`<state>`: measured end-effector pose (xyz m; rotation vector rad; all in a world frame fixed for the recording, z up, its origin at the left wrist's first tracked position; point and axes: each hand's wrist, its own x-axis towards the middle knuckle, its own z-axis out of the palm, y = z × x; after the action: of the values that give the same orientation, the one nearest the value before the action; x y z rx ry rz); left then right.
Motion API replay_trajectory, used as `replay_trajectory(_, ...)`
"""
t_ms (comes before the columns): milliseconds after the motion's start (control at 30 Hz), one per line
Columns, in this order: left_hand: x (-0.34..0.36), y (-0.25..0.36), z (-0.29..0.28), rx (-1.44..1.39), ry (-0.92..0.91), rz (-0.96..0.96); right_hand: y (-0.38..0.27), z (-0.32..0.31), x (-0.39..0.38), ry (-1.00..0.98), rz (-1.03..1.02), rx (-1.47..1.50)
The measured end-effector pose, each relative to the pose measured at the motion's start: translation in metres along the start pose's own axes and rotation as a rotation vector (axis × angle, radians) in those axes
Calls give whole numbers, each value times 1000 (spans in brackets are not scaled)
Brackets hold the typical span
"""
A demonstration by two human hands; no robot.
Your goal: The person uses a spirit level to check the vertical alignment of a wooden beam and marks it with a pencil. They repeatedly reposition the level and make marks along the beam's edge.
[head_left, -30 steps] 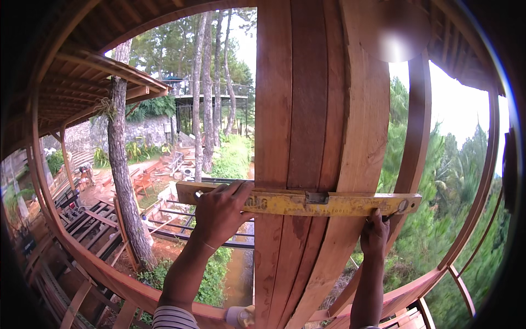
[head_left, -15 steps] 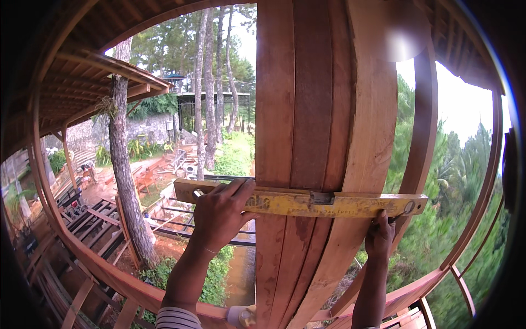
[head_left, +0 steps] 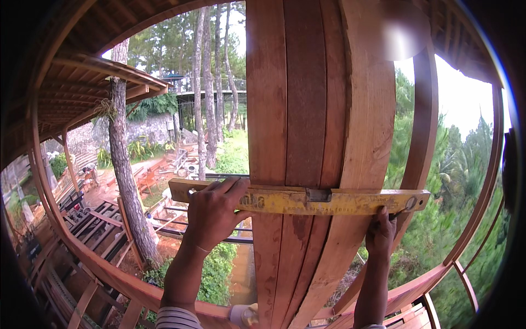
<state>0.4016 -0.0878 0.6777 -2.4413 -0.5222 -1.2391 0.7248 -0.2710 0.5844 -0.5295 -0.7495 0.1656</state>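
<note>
A worn yellow spirit level (head_left: 350,202) lies crosswise over a tall stack of reddish-brown planks (head_left: 306,109), nearly horizontal. My left hand (head_left: 213,215) grips its left part, fingers over the top edge and thumb below. Beyond that hand the level's end sticks out past the planks' left edge. My right hand (head_left: 380,234) is closed under the right part, its thumb tip against the lower edge of the level. A small dark thing shows at that fist, too unclear to name. The level's right end reaches past a lighter plank (head_left: 368,131).
A curved-looking wooden rail (head_left: 120,285) runs across the lower front. Another timber post (head_left: 424,120) stands to the right. At the left are a tree trunk (head_left: 121,142) and a roof (head_left: 104,71). Beams (head_left: 104,225) lie lower down, with greenery on the right.
The planks appear a little farther left in the view. The level and both hands have shifted only slightly, and both hands keep their places on the level.
</note>
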Motion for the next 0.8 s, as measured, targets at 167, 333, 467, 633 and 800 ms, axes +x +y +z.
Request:
replay_trajectory(167, 1, 0, 3, -44, 19, -22, 1, 1, 0, -30, -10, 15)
replay_trajectory(333, -2, 1, 3, -48, 28, -34, 2, 2, 2, -35, 6, 52)
replay_trajectory(467, 0, 4, 2, -46, 14, -40, -5, 4, -1, -27, 11, 29)
replay_trajectory(633, -1, 4, 1, -21, 47, -30, 3, -21, 3, -115, 21, 88)
replay_trajectory(800, 0, 5, 3, -23, 42, -39, 1, 5, 1, -53, 32, 91)
